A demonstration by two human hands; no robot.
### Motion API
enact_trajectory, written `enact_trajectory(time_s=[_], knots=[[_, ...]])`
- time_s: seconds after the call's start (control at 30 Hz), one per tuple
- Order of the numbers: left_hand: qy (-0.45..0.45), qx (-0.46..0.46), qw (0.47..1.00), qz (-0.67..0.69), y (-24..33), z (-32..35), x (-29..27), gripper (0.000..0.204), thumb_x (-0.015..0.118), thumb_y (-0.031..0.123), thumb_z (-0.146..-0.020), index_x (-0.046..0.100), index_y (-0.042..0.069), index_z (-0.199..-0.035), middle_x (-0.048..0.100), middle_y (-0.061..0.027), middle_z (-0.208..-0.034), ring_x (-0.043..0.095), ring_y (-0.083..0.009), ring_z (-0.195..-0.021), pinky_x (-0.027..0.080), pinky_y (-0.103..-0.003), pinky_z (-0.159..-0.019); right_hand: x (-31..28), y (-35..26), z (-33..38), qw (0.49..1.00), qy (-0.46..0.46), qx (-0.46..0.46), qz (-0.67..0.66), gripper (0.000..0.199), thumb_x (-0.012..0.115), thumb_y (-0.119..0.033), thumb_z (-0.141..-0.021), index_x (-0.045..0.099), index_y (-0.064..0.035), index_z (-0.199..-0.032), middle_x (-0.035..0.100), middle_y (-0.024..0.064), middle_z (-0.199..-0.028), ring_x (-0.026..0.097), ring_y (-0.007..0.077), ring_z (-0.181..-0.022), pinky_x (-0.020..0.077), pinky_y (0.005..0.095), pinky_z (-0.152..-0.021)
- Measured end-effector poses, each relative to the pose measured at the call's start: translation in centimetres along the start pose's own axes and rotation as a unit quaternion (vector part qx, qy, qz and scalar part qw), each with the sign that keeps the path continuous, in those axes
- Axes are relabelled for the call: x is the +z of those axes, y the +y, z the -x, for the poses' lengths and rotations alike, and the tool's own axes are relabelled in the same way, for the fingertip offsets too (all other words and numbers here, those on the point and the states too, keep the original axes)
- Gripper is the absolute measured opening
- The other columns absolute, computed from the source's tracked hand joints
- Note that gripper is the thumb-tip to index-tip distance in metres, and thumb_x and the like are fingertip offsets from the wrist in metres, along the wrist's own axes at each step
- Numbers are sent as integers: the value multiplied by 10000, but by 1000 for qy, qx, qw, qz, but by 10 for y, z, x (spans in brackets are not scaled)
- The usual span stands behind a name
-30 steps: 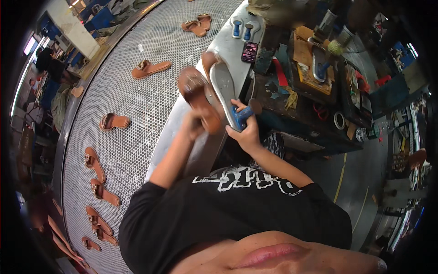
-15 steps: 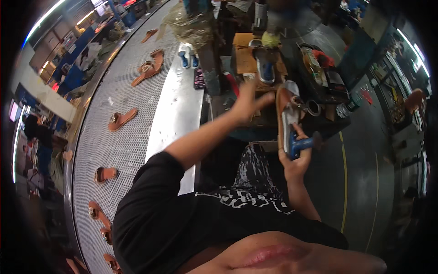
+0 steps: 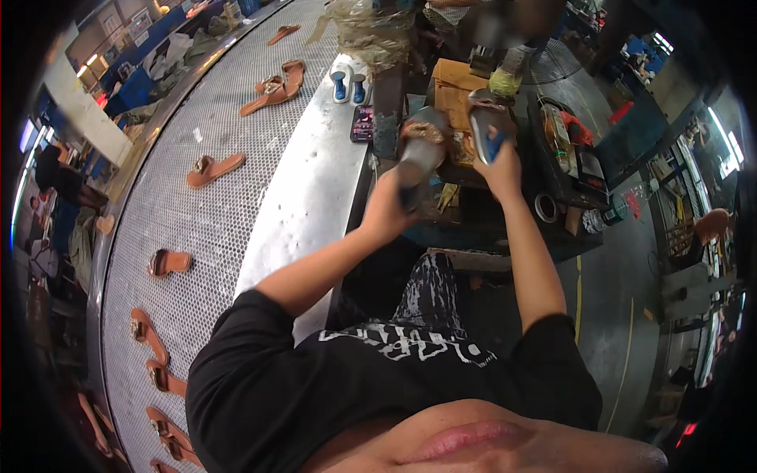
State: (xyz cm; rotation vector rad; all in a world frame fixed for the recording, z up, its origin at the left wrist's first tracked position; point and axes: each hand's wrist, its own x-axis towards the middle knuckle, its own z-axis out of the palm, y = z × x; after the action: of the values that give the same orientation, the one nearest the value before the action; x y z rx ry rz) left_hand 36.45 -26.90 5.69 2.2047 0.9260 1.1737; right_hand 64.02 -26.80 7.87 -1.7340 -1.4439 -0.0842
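My left hand (image 3: 385, 206) is closed around the heel end of a brown sandal (image 3: 424, 132) with a shiny ornament on its strap. A grey form seems to lie along the sandal, but motion blurs it. To its right, my right hand (image 3: 498, 169) is wrapped round the blue handle (image 3: 494, 146) of a grey, sole-shaped form (image 3: 482, 114). That form is over the brown cardboard (image 3: 453, 75) on the workbench. Whether it touches the cardboard, I cannot tell.
Several brown sandals (image 3: 217, 169) lie on a perforated conveyor (image 3: 229, 229) to my left. A metal ledge (image 3: 303, 197) beside it carries two blue-handled forms (image 3: 341, 87) and a phone (image 3: 362, 124). On the right stand a black tray (image 3: 572, 181), a tape roll (image 3: 546, 207) and a clear bottle (image 3: 603, 219).
The sandal has passed from my right hand to my left, which was open. My right hand has moved up and forward and taken the blue handle of the form at the cardboard.
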Motion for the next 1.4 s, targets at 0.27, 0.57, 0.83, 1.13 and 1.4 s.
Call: enact_trajectory(time_s=[0.27, 0.57, 0.83, 1.13, 1.4], knots=[[116, -243, 963, -7, -83, 171, -114, 867, 793, 53, -656, 380, 34, -1418, 491, -151, -1360, 412, -294, -1332, 328, -391, -1118, 57, 14, -58, 994, -69, 77, 44, 720, 796, -221, -728, 482, -135, -1370, 558, 174, -1205, 548, 343, -1122, 433, 430, -955], [-51, -156, 955, -248, -265, 25, -282, 506, 662, 31, -693, 632, 13, -1198, 629, -198, -1235, 583, -339, -1172, 447, -403, -1033, 26, -19, -34, 987, 104, 63, -108, 708, 806, -286, -758, 460, 62, -1268, 597, 238, -1188, 583, 361, -1125, 429, 423, -977], [-253, -200, 827, -460, -403, -49, -302, 302, 641, 161, -802, 676, 91, -1093, 682, -188, -1010, 662, -376, -934, 533, -447, -847, 36, -46, -45, 992, -15, 68, 107, 581, 777, -377, -726, 602, -9, -1140, 666, 248, -1046, 630, 403, -1030, 481, 439, -883], [230, 17, 963, 140, -118, 113, -338, 914, 811, 4, -733, 350, 116, -1515, 630, -56, -1028, 622, -139, -931, 492, -320, -902, 35, -33, 7, 996, 28, 31, 74, 646, 797, -333, -756, 551, 26, -1233, 621, 217, -1208, 610, 334, -1115, 455, 386, -953], [-29, -313, 700, 641, 34, 209, -146, 693, 624, -39, -832, 307, 14, -1446, 655, -222, -1174, 656, -280, -1053, 493, -379, -954, 54, -170, 204, 871, -1, 2, -491, 594, 717, -7, -718, 480, 20, -1262, 492, 163, -1402, 451, 257, -1298, 304, 401, -1112]])
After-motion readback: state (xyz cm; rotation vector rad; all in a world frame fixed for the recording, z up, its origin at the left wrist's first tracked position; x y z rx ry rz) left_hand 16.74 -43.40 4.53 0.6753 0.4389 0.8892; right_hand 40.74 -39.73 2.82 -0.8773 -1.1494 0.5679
